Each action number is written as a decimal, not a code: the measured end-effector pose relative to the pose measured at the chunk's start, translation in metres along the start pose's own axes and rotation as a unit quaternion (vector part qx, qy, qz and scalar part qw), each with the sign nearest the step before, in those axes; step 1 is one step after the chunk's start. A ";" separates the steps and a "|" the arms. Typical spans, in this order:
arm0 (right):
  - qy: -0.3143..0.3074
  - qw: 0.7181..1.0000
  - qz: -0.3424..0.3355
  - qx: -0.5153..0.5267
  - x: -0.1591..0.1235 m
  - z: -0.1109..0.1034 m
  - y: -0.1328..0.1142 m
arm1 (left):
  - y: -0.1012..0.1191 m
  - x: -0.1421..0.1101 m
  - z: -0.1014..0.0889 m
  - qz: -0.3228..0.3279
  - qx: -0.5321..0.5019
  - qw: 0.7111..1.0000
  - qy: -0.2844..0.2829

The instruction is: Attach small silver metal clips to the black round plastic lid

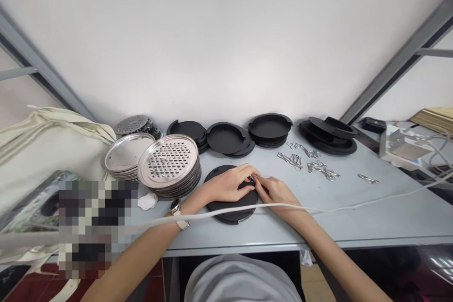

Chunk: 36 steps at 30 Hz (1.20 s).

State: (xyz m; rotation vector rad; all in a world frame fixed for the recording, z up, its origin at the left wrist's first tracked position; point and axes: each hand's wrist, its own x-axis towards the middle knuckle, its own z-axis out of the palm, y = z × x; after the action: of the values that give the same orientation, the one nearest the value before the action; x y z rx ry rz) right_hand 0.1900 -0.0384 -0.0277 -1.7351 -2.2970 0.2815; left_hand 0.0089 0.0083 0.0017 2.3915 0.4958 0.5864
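A black round plate (231, 212) with a small slot near its rim lies flat on the table in front of me. Over its right side curves my left hand (231, 184), with fingertips and thumb closed in at the plate's edge. My right hand (278, 192) meets it there, thumb and forefinger pinched on a small shiny metal clip (251, 179). Fingers hide most of this clip and how it sits against the plate. Similar loose wire clips (322, 170) lie in small groups to the right, with one single clip (368, 179) farther out.
Perforated metal discs (173, 163) are stacked to the left, beside plain metal discs (129, 153). Black plates (226, 138) stand in several piles along the wall. A white cord (336, 208) crosses in front of my forearms. A cream bag (46, 146) sits at left, a clear box (403, 144) at right.
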 end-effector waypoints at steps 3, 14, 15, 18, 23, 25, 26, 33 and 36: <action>-0.001 1.000 -0.012 0.013 0.000 -0.001 0.002 | 0.000 0.000 0.000 -0.005 -0.003 1.000 0.000; -0.019 0.999 -0.021 0.037 -0.002 -0.008 0.001 | -0.002 0.000 0.002 -0.034 -0.004 0.999 0.000; -0.019 0.999 -0.019 0.034 -0.002 -0.009 0.001 | -0.002 0.000 0.002 -0.034 -0.004 0.999 -0.001; -0.018 0.999 -0.022 0.023 -0.003 -0.009 0.001 | -0.002 0.001 0.002 -0.032 -0.010 0.999 0.002; -0.017 0.999 -0.023 0.014 -0.003 -0.008 0.002 | -0.003 0.001 0.002 -0.022 -0.021 1.000 0.001; -0.018 1.000 -0.021 0.011 -0.003 -0.008 0.002 | -0.003 0.001 0.002 -0.022 -0.025 0.999 0.000; -0.018 1.000 -0.019 0.010 -0.003 -0.008 0.002 | -0.003 0.001 0.002 -0.022 -0.026 0.999 -0.001; -0.019 0.999 -0.026 0.016 -0.003 -0.010 0.000 | -0.005 0.001 0.003 -0.034 -0.035 0.999 -0.001; -0.023 0.999 -0.025 0.017 -0.003 -0.010 0.000 | -0.005 0.000 0.003 -0.041 -0.032 0.999 -0.001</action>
State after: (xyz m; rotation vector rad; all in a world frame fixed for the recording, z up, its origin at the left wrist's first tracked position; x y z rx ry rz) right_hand 0.1941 -0.0414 -0.0183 -1.6691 -2.3508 0.3513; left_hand 0.0094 0.0108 -0.0035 2.2988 0.5618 0.5555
